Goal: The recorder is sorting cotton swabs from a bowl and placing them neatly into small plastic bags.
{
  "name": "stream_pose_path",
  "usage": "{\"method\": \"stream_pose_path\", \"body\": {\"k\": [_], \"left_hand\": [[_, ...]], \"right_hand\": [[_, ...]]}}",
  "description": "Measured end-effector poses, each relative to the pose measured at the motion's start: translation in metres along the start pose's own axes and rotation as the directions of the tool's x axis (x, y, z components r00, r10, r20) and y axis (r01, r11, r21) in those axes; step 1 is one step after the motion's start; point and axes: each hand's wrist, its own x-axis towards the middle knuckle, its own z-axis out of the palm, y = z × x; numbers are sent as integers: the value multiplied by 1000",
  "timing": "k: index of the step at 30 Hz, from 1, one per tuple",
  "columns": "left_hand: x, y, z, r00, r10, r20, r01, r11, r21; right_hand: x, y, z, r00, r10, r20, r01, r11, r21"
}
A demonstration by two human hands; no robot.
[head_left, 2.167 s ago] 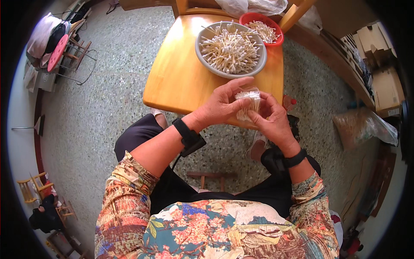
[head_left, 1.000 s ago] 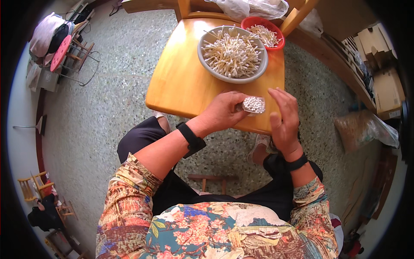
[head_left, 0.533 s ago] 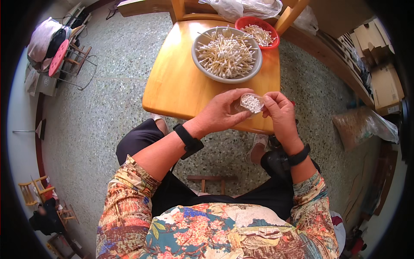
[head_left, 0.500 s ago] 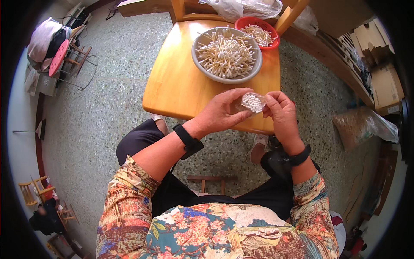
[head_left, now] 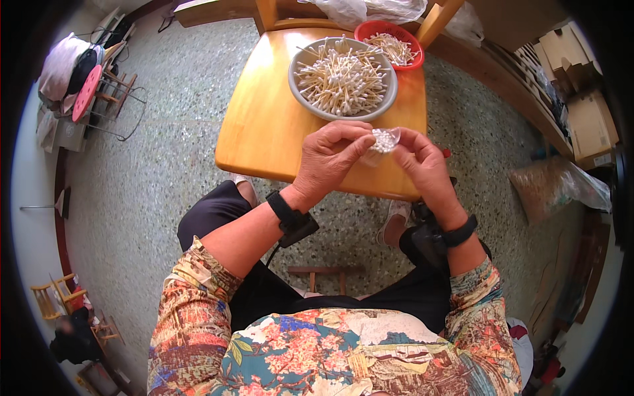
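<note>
Over the front of the wooden seat, a small clear plastic bag point(head_left: 376, 158) is packed with cotton swabs point(head_left: 384, 140), their white tips showing at its mouth. My left hand point(head_left: 332, 155) is closed around the bag from the left, thumb and fingers pressing its side. On the other side my right hand point(head_left: 424, 164) pinches the edge of the bag's mouth with curled fingers. Just beyond my hands stands a grey bowl point(head_left: 295, 89) heaped with loose cotton swabs point(head_left: 343, 79). Behind it to the right, a red basket point(head_left: 419, 61) holds a smaller lot of swabs.
These containers stand on a yellow wooden chair point(head_left: 257, 132). White plastic bags point(head_left: 396, 9) lie behind its backrest. Cardboard boxes point(head_left: 590, 125) and a filled clear sack point(head_left: 551, 188) are at the right. A stool with a pink seat point(head_left: 88, 94) stands far left.
Both hands have moved slightly away from me with the bag, toward the grey bowl. The bag has tilted, and my right fingers have shifted along its mouth.
</note>
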Motion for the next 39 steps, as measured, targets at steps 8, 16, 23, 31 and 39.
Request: {"method": "stream_pose_path", "body": {"k": [8, 16, 23, 31, 39], "left_hand": [[0, 7, -4, 979, -201, -25, 193, 963, -186], [4, 23, -6, 894, -342, 290, 403, 896, -187], [1, 18, -8, 849, -402, 344, 474, 866, -158], [-4, 8, -2, 851, -443, 283, 503, 843, -194], [-3, 8, -7, 868, -397, 300, 458, 873, -170]], "right_hand": [[-4, -1, 3, 981, 57, 183, -37, 993, -108], [-4, -5, 1, 972, 115, 203, -121, 992, 17], [-5, -6, 0, 968, 92, 235, -100, 995, 22], [-9, -3, 10, 983, -11, 181, 50, 977, -209], [-4, 1, 9, 974, 52, 222, -22, 991, -135]]}}
